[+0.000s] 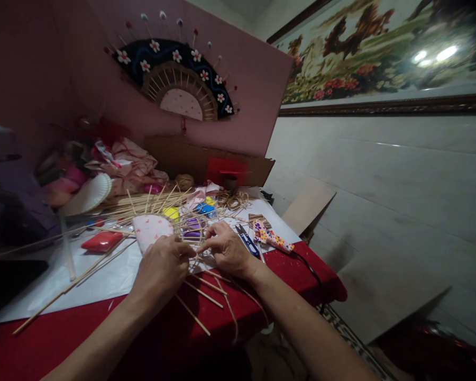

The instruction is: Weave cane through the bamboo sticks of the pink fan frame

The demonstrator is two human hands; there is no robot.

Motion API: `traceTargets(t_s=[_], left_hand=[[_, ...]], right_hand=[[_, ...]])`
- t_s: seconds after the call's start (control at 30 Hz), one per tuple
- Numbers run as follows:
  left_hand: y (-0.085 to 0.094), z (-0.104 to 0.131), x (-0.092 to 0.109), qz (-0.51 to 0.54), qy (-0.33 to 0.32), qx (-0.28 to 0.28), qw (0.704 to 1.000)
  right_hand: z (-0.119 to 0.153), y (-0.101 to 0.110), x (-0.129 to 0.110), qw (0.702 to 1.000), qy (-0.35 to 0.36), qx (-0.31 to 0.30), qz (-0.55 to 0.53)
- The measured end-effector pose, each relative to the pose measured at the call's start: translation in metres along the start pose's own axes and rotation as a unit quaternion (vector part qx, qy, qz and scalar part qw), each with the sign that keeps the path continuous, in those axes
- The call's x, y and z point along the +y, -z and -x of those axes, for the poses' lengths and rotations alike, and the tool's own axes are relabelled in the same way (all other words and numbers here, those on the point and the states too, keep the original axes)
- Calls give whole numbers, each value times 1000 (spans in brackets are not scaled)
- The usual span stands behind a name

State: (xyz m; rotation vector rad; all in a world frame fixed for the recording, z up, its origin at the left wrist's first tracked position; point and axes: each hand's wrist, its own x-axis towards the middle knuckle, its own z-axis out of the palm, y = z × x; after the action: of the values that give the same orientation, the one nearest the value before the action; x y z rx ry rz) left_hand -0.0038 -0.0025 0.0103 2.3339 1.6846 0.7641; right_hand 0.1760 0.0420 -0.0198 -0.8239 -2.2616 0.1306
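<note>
Surroundings: snips (247, 241) and glue gun (275, 239) are laid beside the right hand (228, 254); red packet (102, 241) is seen left of the fan (154, 232) | Obstruction: fan's near sticks are partly covered by both hands | Fingers: left hand's (161, 267) and right hand's are closed on the fan's laced sticks (twine or stick, cannot be told)

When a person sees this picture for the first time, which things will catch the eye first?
Probably the dark fan with white flowers, mounted on the pink panel above the table. Next, the two hands, left and right, working close together among thin sticks beside a pale pink half-round piece. At the upper right, the framed picture of horses also stands out, with bright glare on it.
</note>
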Motion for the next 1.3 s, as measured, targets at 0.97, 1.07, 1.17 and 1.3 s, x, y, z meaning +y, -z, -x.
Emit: traceTargets(t_s=[0.97,1.07,1.17,1.3], left_hand=[[-1,2,7,-117,-24,-48,992],[-2,2,6,-113,-21,-50,992],[-2,3,5,-112,-21,-48,992],[-2,3,7,-116,-27,-40,992]], right_hand=[[0,-3,5,1000,15,23,7],[-1,-3,5,1000,15,25,7],[-1,-3,4,999,18,27,8],[-1,-2,3,999,17,30,8]])
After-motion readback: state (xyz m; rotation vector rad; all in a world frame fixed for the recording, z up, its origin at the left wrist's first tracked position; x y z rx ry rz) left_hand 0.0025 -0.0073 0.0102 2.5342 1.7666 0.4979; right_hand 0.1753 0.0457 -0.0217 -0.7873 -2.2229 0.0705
